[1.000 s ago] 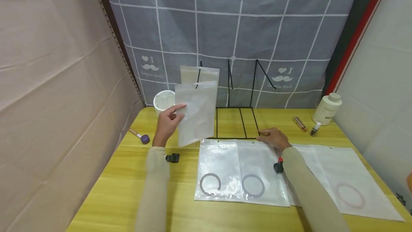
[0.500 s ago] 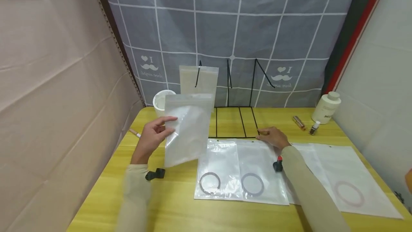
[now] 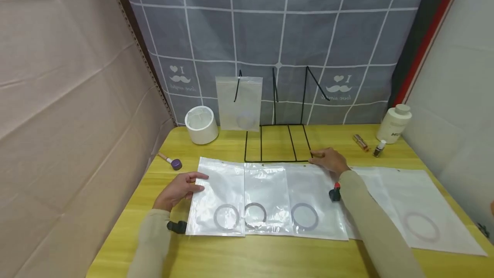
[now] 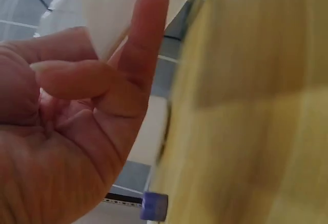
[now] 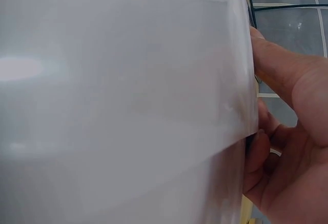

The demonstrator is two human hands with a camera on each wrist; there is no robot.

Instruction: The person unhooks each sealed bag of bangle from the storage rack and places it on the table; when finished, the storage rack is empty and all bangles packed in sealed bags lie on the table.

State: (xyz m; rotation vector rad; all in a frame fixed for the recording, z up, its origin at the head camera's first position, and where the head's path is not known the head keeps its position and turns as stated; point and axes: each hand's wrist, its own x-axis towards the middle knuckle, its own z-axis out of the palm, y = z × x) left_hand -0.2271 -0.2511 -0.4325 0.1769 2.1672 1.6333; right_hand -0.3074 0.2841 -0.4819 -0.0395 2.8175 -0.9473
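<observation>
At the left of the bags in the head view, my left hand (image 3: 178,191) pinches the left edge of a translucent zip bag (image 3: 221,192). A ring shape shows through the lower part of this bag. The bag's right edge meets another zip bag (image 3: 266,192) with a dark ring shape, beside a third bag (image 3: 314,209). My right hand (image 3: 329,161) holds the front right corner of a black wire rack (image 3: 304,95). One zip bag (image 3: 247,102) hangs on the rack's left hook. In the right wrist view, plastic bags (image 5: 128,106) cover most of the frame.
More zip bags (image 3: 405,209) lie at the right. A white cup (image 3: 202,128) and a purple-headed scoop (image 3: 176,164) are at the left. A white bottle (image 3: 393,125), a lipstick-like tube (image 3: 360,142) and a small dark bottle (image 3: 380,149) stand or lie at the back right.
My left hand has drawn the zip bag off the left hook, down and toward me, to the left of the other bags. My right hand stays at the rack's corner.
</observation>
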